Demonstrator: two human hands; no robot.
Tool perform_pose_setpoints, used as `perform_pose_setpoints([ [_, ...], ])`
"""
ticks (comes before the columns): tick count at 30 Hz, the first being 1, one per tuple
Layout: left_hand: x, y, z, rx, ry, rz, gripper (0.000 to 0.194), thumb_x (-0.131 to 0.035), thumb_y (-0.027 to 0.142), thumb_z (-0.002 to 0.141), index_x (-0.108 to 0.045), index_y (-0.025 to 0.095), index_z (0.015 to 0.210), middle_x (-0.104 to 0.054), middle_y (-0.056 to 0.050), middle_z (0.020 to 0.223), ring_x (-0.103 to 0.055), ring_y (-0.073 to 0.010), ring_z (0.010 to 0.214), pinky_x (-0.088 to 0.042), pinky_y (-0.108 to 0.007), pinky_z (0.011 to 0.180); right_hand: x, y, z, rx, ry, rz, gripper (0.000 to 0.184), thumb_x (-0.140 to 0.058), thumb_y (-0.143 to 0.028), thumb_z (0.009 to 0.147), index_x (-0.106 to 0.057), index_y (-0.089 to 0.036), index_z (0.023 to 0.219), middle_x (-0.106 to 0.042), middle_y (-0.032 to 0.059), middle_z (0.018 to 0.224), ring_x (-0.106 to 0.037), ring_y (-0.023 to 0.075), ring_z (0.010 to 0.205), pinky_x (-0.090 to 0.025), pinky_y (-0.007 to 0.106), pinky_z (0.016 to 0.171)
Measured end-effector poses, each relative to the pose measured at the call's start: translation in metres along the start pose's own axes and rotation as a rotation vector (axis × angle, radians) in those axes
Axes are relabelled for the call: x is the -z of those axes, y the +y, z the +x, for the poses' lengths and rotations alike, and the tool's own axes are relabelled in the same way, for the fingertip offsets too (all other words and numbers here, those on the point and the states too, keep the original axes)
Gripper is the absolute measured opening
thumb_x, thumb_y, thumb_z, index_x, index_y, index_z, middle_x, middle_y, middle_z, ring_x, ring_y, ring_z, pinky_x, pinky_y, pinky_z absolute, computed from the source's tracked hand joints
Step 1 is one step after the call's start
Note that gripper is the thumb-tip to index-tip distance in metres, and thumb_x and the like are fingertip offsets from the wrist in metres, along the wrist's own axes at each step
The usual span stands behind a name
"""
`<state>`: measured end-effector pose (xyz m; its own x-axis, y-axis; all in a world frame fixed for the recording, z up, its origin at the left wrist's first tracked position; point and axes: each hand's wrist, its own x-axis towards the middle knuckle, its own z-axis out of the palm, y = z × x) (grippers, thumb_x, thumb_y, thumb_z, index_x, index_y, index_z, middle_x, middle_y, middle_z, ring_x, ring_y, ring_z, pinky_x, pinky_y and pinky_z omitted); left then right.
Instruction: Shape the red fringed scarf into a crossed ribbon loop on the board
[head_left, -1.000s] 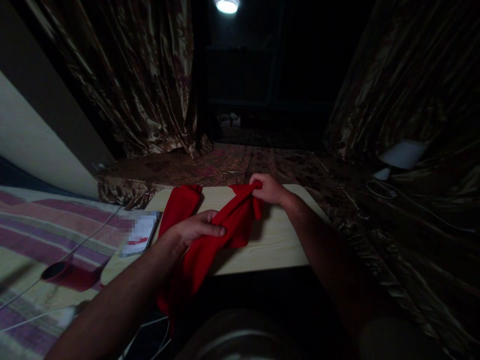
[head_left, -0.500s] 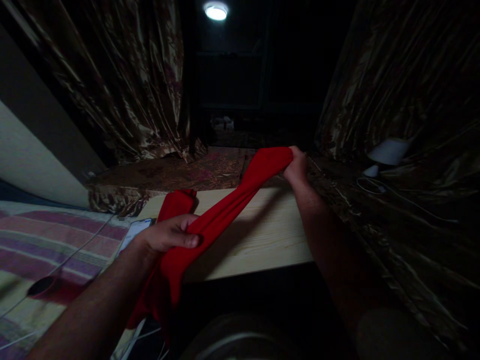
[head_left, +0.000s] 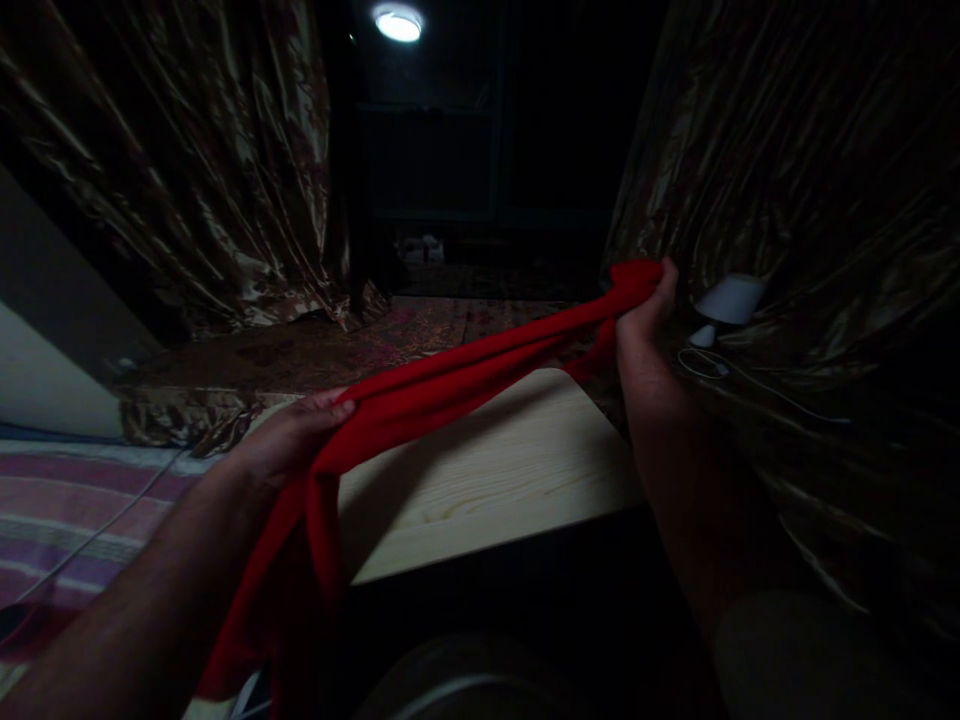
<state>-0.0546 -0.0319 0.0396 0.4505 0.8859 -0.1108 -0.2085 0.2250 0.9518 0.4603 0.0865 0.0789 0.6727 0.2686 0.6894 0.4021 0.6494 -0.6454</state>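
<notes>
A long red cloth (head_left: pixel 457 385), perhaps a scarf, stretches slantwise between my two hands above the table. My left hand (head_left: pixel 300 430) pinches it at the left, thumb on top, and the rest of the cloth hangs down below that hand toward my lap. Farther out and higher, my right hand (head_left: pixel 652 305) is closed round the other end, with a bunched tip above the fingers and a loose fold drooping beneath. The cloth's whole shape cannot be made out.
Beneath the cloth is a pale wooden table (head_left: pixel 480 480). A striped bedspread (head_left: pixel 67 510) with a white cable (head_left: pixel 105 525) lies left. Patterned curtains (head_left: pixel 255 180) hang behind a cloth-covered ledge (head_left: pixel 300 350). A small white lamp (head_left: pixel 731 300) with its cord stands right.
My right hand has moved up and to the right, drawing the red cloth out long. My left hand has shifted left and slightly up, still gripping it. The view has turned a little right.
</notes>
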Motion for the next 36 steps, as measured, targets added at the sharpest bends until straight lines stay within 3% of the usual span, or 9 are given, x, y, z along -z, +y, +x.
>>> perform_pose_setpoints([
  [3, 0.001, 0.002, 0.014, -0.042, 0.082, -0.001, 0.025, -0.075, 0.019, 0.079, -0.069, 0.014, 0.103, -0.076, -0.003, 0.081, -0.070, -0.0167, 0.067, -0.058, -0.023, 0.065, 0.009, -0.007, -0.023, -0.007, -0.038, -0.341, 0.037, -0.054, -0.019, 0.082, -0.062, -0.014, 0.118, -0.063, 0.0115, 0.116, -0.058, 0.0211, 0.116, -0.039, 0.042, 0.111],
  [10, 0.005, -0.001, 0.036, -0.033, 0.171, 0.040, 0.024, -0.068, 0.020, 0.086, -0.067, 0.014, 0.109, -0.077, -0.006, 0.092, -0.072, -0.0172, 0.074, -0.061, -0.025, 0.072, 0.028, -0.003, -0.042, -0.021, -0.102, -0.700, 0.024, -0.055, -0.010, 0.076, -0.069, -0.017, 0.094, -0.068, 0.0129, 0.106, -0.061, 0.0257, 0.111, -0.046, 0.043, 0.102],
  [15, 0.006, -0.003, 0.042, -0.015, 0.205, 0.101, 0.023, -0.073, 0.024, 0.081, -0.070, 0.015, 0.102, -0.076, -0.006, 0.085, -0.072, -0.0184, 0.068, -0.060, -0.025, 0.064, 0.040, 0.014, -0.054, -0.318, -0.620, -0.932, 0.016, -0.065, -0.007, 0.068, -0.071, -0.016, 0.080, -0.070, 0.0079, 0.076, -0.068, 0.0247, 0.080, -0.053, 0.039, 0.084],
  [18, 0.007, -0.007, 0.042, 0.007, 0.194, 0.113, 0.021, -0.075, 0.023, 0.080, -0.070, 0.015, 0.098, -0.075, -0.005, 0.081, -0.071, -0.0171, 0.064, -0.060, -0.024, 0.061, 0.039, 0.017, -0.078, -0.419, -0.949, -0.823, 0.032, -0.073, -0.007, 0.062, -0.074, -0.015, 0.093, -0.075, 0.0078, 0.088, -0.069, 0.0218, 0.082, -0.055, 0.036, 0.084],
  [22, 0.009, -0.016, 0.044, 0.024, 0.142, 0.115, 0.021, -0.080, 0.023, 0.076, -0.070, 0.015, 0.093, -0.075, -0.005, 0.079, -0.071, -0.0163, 0.064, -0.059, -0.022, 0.060, 0.023, 0.006, -0.125, -0.453, -1.298, -0.513, 0.057, -0.084, -0.017, 0.061, -0.072, -0.019, 0.116, -0.069, 0.0120, 0.128, -0.067, 0.0254, 0.113, -0.053, 0.037, 0.098],
  [29, 0.005, -0.021, 0.042, 0.012, 0.087, 0.080, 0.027, -0.082, 0.023, 0.075, -0.072, 0.016, 0.098, -0.077, -0.006, 0.086, -0.071, -0.0158, 0.069, -0.059, -0.021, 0.065, -0.015, -0.022, -0.209, -0.347, -1.544, -0.291, 0.093, -0.088, -0.037, 0.062, -0.052, -0.025, 0.146, -0.055, 0.0105, 0.148, -0.054, 0.0291, 0.133, -0.043, 0.040, 0.111],
  [31, 0.008, -0.020, 0.039, -0.009, 0.092, 0.067, 0.028, -0.081, 0.025, 0.076, -0.072, 0.015, 0.100, -0.076, -0.006, 0.086, -0.072, -0.0164, 0.070, -0.059, -0.022, 0.066, -0.021, -0.023, -0.223, -0.309, -1.582, -0.280, 0.076, -0.087, -0.036, 0.063, -0.063, -0.026, 0.134, -0.067, 0.0067, 0.133, -0.065, 0.0268, 0.117, -0.050, 0.038, 0.103],
  [33, 0.013, -0.020, 0.036, -0.028, 0.090, 0.060, 0.030, -0.081, 0.027, 0.075, -0.073, 0.015, 0.101, -0.077, -0.007, 0.086, -0.072, -0.0173, 0.072, -0.059, -0.022, 0.068, -0.026, -0.021, -0.230, -0.320, -1.596, -0.299, 0.037, -0.080, -0.034, 0.070, -0.075, -0.023, 0.105, -0.077, 0.0029, 0.101, -0.071, 0.0232, 0.090, -0.055, 0.035, 0.087],
  [36, 0.022, -0.020, 0.030, 0.003, 0.027, 0.123, 0.036, -0.084, 0.032, 0.071, -0.074, 0.014, 0.101, -0.077, -0.009, 0.088, -0.073, -0.0194, 0.075, -0.058, -0.025, 0.071, -0.032, -0.018, -0.224, -0.456, -1.360, -0.257, 0.012, -0.067, -0.030, 0.079, -0.071, -0.020, 0.083, -0.074, 0.0011, 0.075, -0.067, 0.0189, 0.069, -0.055, 0.030, 0.068],
])
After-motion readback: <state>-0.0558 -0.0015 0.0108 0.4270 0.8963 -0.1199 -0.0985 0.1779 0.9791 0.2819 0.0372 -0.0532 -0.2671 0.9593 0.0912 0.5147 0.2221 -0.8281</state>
